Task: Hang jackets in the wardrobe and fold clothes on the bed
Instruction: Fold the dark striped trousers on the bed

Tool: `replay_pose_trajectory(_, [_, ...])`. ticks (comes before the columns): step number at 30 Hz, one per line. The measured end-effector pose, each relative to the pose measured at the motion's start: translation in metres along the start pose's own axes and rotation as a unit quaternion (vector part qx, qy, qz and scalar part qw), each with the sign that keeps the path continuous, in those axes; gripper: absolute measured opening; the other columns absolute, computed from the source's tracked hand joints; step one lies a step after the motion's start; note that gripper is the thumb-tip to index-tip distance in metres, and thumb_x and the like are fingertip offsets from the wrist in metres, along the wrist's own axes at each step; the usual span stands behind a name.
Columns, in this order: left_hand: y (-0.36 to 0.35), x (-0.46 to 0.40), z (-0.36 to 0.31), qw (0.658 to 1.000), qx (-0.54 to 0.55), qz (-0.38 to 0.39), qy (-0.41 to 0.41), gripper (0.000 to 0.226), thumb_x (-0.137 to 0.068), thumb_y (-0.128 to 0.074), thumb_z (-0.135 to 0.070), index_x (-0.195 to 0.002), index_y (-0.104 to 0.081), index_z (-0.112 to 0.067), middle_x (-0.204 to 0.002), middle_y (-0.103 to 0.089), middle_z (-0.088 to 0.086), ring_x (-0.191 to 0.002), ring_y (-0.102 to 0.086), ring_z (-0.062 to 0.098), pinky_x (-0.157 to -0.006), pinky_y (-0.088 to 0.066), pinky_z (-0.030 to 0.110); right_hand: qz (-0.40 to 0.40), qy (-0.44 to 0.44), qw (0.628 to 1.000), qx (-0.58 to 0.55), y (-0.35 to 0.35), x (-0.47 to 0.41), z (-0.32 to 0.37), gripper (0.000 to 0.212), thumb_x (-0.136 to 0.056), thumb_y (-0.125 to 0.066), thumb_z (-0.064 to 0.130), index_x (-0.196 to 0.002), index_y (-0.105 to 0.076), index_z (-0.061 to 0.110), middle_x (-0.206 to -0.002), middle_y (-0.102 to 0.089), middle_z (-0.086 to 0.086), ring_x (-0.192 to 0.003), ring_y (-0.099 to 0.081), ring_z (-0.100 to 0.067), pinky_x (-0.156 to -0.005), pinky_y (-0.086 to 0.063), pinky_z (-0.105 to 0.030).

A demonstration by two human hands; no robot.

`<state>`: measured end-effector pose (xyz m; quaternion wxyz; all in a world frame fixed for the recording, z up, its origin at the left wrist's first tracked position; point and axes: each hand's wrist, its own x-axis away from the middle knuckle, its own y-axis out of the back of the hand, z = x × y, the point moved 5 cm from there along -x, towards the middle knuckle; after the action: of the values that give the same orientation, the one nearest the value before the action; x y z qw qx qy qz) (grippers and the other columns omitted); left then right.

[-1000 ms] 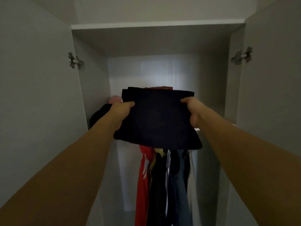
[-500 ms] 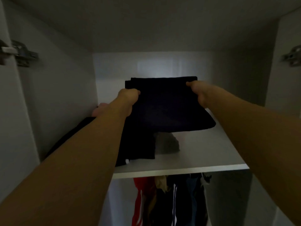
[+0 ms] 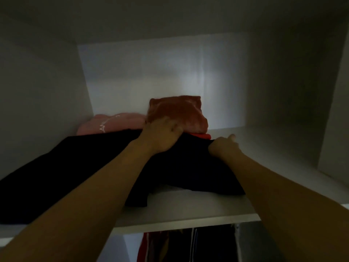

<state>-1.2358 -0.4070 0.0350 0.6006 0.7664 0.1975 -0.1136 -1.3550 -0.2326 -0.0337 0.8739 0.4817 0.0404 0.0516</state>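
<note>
Inside the dim wardrobe, on its white upper shelf (image 3: 188,214), my two hands reach in together. My left hand (image 3: 162,136) lies knuckles-up at the far edge of the folded black garment (image 3: 188,167), its fingers curled against the cloth where it meets the rust-red folded piece (image 3: 177,114) behind; whether they truly grip, I cannot tell. My right hand (image 3: 223,148) sits at the garment's right far corner, fingers bent onto the fabric, one fingertip pointing toward the back wall. The black garment lies flat on the shelf, near its front edge. To its left spreads another dark piece of clothing (image 3: 47,182); behind that sits a pink folded top (image 3: 111,123). Below the shelf, hanging clothes (image 3: 188,244) show, red and dark.
</note>
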Motion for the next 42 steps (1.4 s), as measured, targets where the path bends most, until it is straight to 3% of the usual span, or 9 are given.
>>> replay_pose_trajectory(3, [-0.046, 0.012, 0.019, 0.968, 0.131, 0.182, 0.115, 0.067, -0.097, -0.035, -0.060, -0.154, -0.019, -0.029, -0.162, -0.015, 0.001, -0.147, -0.017, 0.023, -0.121, -0.013, 0.046, -0.040, 0.095, 0.994, 0.031, -0.008, -0.001, 0.004, 0.058, -0.097, -0.024, 0.049, -0.146, -0.032, 0.019, -0.152, -0.024, -0.013, -0.133, -0.032, -0.037, -0.107, -0.027, -0.050])
replay_pose_trajectory(7, [-0.062, 0.013, 0.035, 0.965, 0.149, 0.164, 0.141, 0.074, -0.094, -0.038, -0.063, -0.154, -0.007, -0.032, -0.163, -0.004, -0.002, -0.149, -0.005, 0.021, -0.121, -0.006, 0.048, 0.062, 0.162, 0.984, -0.051, -0.032, -0.007, 0.007, 0.057, -0.101, -0.018, 0.046, -0.151, -0.024, 0.019, -0.148, -0.038, -0.019, -0.129, -0.043, -0.036, -0.111, -0.032, -0.048])
replay_pose_trajectory(12, [-0.061, 0.012, 0.030, 0.967, 0.137, 0.158, 0.146, 0.071, -0.096, -0.038, -0.060, -0.155, -0.011, -0.029, -0.163, -0.009, 0.002, -0.149, -0.011, 0.024, -0.121, -0.009, 0.043, 0.054, 0.167, 0.984, 0.028, -0.026, -0.002, 0.012, 0.058, -0.100, -0.015, 0.047, -0.148, -0.030, 0.017, -0.145, -0.043, -0.018, -0.129, -0.045, -0.036, -0.112, -0.030, -0.051])
replay_pose_trajectory(15, [-0.037, 0.021, 0.026, 0.975, 0.149, 0.109, 0.124, 0.058, -0.099, -0.036, -0.053, -0.150, -0.033, -0.025, -0.158, -0.028, 0.003, -0.142, -0.030, 0.023, -0.116, -0.021, 0.034, -0.008, 0.190, 0.981, 0.044, -0.005, 0.018, 0.022, 0.052, -0.100, -0.021, 0.043, -0.135, -0.047, 0.014, -0.132, -0.053, -0.016, -0.119, -0.052, -0.034, -0.109, -0.032, -0.051])
replay_pose_trajectory(19, [0.024, 0.057, 0.031, 0.980, 0.177, -0.042, 0.075, 0.036, -0.100, -0.039, -0.046, -0.128, -0.055, -0.028, -0.136, -0.056, 0.004, -0.110, -0.053, 0.015, -0.091, -0.033, 0.024, -0.089, 0.293, 0.951, -0.042, 0.021, 0.064, 0.055, 0.043, -0.102, -0.031, 0.034, -0.131, -0.049, 0.009, -0.129, -0.055, -0.018, -0.112, -0.055, -0.034, -0.096, -0.040, -0.035])
replay_pose_trajectory(24, [0.077, 0.125, 0.066, 0.989, 0.030, -0.123, 0.079, 0.047, -0.102, -0.040, -0.036, -0.139, -0.044, -0.008, -0.141, -0.049, 0.016, -0.126, -0.047, 0.030, -0.106, -0.034, 0.032, -0.102, 0.383, 0.915, -0.079, 0.010, 0.140, 0.115, 0.043, -0.099, -0.045, 0.025, -0.138, -0.045, 0.006, -0.138, -0.048, -0.017, -0.123, -0.048, -0.032, -0.106, -0.037, -0.037])
replay_pose_trajectory(29, [0.118, 0.209, 0.110, 0.982, -0.075, -0.134, 0.110, 0.046, -0.102, -0.039, -0.034, -0.140, -0.041, -0.009, -0.136, -0.051, 0.016, -0.122, -0.047, 0.033, -0.105, -0.035, 0.039, -0.072, 0.449, 0.888, -0.069, -0.019, 0.224, 0.167, 0.042, -0.097, -0.048, 0.026, -0.133, -0.045, 0.005, -0.132, -0.051, -0.017, -0.115, -0.051, -0.034, -0.101, -0.040, -0.040])
replay_pose_trajectory(36, [0.175, 0.347, 0.092, 0.935, -0.215, -0.184, 0.211, 0.053, -0.099, -0.042, -0.034, -0.145, -0.035, -0.009, -0.149, -0.038, 0.014, -0.135, -0.034, 0.030, -0.116, -0.018, 0.042, -0.015, 0.532, 0.841, -0.100, -0.015, 0.330, 0.196, 0.041, -0.097, -0.046, 0.025, -0.134, -0.043, 0.008, -0.135, -0.049, -0.013, -0.117, -0.050, -0.029, -0.101, -0.041, -0.038])
replay_pose_trajectory(42, [0.219, 0.487, 0.048, 0.842, -0.329, -0.261, 0.338, 0.058, -0.091, -0.040, -0.039, -0.141, -0.038, -0.011, -0.150, -0.033, 0.012, -0.140, -0.023, 0.031, -0.119, -0.008, 0.047, 0.000, 0.651, 0.750, -0.122, 0.001, 0.432, 0.218, 0.049, -0.096, -0.046, 0.014, -0.143, -0.036, 0.007, -0.147, -0.037, -0.012, -0.128, -0.042, -0.031, -0.108, -0.034, -0.038])
